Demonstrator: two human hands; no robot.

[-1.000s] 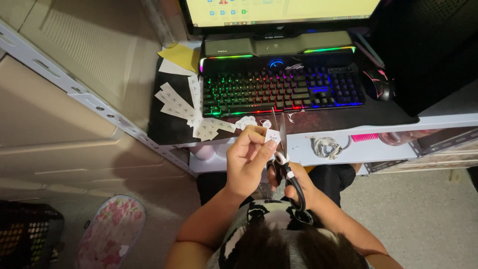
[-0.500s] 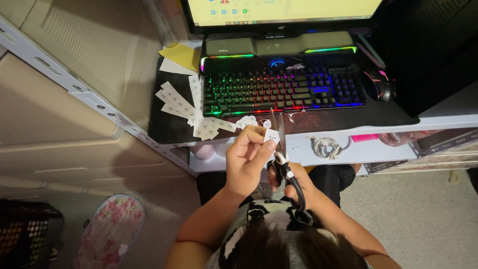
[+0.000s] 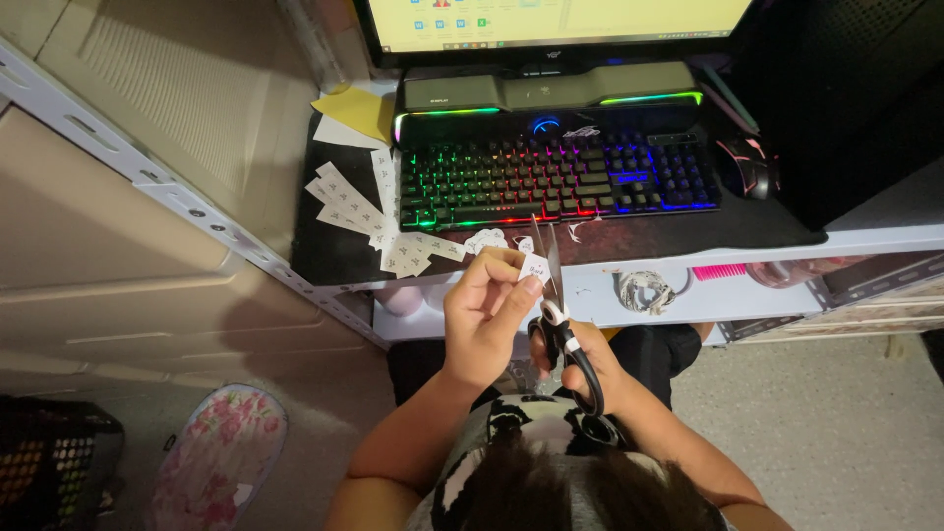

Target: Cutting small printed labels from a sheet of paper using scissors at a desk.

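Far left of the hands, low on the floor: dark mesh basket [image 3: 54, 462], then a floral slipper [image 3: 221, 457] just right of it. Above those, a grey metal rack rail [image 3: 177, 197] runs diagonally toward the desk edge.

Up and left of the left hand, on the black desk mat [image 3: 324, 256]: a yellow paper sheet [image 3: 359, 106] at the back corner, then a scatter of small white printed paper strips [image 3: 344, 202] fanning down to more cut slips [image 3: 418, 254] just above the left hand's knuckles.

Left hand [image 3: 487, 320]: fingers curled, thumb and forefinger pinched on a small white paper tag [image 3: 536, 265] (print too small to read), held in front of the desk edge.

Right hand [image 3: 580, 369]: just beside the left, nearly touching it, closed through the black handles of the scissors [image 3: 556, 305]. Blades point up, slightly parted, with the tag between or against them (cannot tell which).

Straight above both hands: backlit rainbow keyboard [image 3: 560, 177], a monitor [image 3: 551, 25] behind it.

Right of the hands: coiled white cord [image 3: 644, 290] on the lower shelf, pink comb-like strip [image 3: 718, 272] beyond it, black mouse [image 3: 745, 167] up at the mat's right end.
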